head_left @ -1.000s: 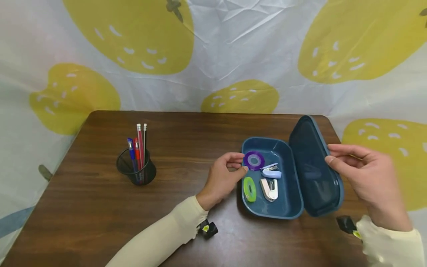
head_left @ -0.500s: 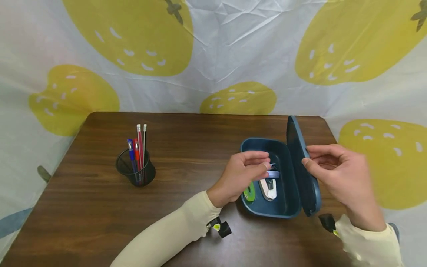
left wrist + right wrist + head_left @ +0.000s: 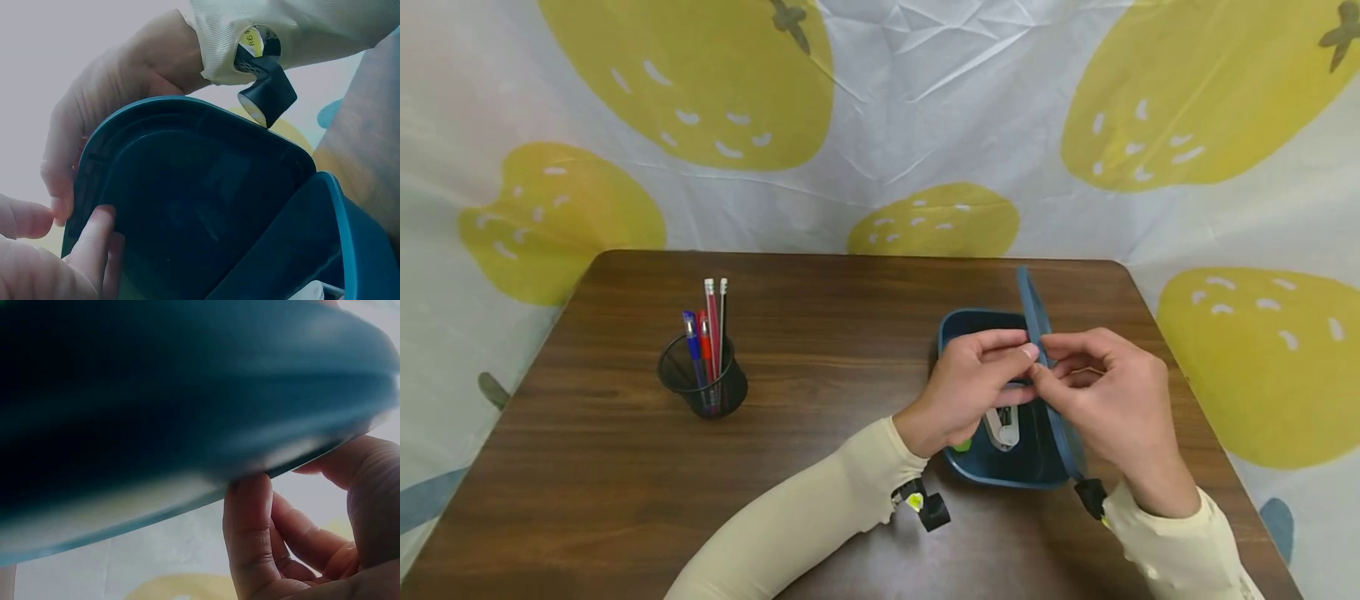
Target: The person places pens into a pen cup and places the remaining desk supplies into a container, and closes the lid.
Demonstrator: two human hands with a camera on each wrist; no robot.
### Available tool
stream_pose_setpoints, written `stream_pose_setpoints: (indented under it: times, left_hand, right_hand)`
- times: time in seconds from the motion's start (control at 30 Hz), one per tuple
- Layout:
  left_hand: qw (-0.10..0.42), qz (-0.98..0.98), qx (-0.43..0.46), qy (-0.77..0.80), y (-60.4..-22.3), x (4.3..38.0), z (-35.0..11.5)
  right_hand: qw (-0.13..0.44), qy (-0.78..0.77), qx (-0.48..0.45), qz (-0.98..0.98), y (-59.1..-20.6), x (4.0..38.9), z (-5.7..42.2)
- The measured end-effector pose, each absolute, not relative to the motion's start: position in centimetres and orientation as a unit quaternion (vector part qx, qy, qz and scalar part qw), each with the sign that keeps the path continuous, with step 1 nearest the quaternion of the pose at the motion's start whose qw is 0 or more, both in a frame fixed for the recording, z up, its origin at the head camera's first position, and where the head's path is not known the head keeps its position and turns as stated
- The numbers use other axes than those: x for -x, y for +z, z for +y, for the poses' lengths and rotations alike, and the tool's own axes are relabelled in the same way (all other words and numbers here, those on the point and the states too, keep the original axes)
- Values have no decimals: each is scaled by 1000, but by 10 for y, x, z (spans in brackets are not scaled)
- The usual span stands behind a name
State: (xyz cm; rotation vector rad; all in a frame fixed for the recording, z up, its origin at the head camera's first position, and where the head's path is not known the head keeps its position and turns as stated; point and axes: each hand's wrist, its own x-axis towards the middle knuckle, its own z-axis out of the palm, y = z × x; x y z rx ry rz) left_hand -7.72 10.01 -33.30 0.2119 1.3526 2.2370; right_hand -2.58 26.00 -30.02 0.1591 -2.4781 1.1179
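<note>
A dark blue hinged plastic box [image 3: 1003, 481] stands on the table, its lid [image 3: 1033, 307] raised nearly upright on the right side. My right hand [image 3: 1120, 400] pinches the lid's free edge from the outer side. My left hand [image 3: 962, 387] reaches over the box, its fingers extended to the same edge. In the left wrist view the left fingers [image 3: 92, 247] touch the lid's inner face, thumb outside and close to the right fingertips. A white mini stapler [image 3: 1002, 432] and part of a green tape dispenser [image 3: 962, 446] show inside; the left hand hides the other contents.
A black mesh cup [image 3: 730, 392] with pens and pencils stands on the left of the brown wooden table [image 3: 820, 300]. A white curtain [image 3: 925, 125] printed with yellow fruit hangs behind the table.
My right hand has swung the lid leftward, from leaning open to nearly upright over the box. My left hand has moved right from the box's left rim to the lid's edge, covering the purple tape.
</note>
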Motion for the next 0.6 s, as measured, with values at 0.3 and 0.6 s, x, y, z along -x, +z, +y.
stream_pose_setpoints:
  times: [0.3, 0.6]
  left_hand:
    - [255, 502, -59, 825, -337, 81, 95]
    - [247, 509, -48, 824, -338, 84, 88]
  right_hand:
    - [188, 407, -64, -891, -304, 29, 254]
    - [133, 439, -70, -886, -303, 30, 260]
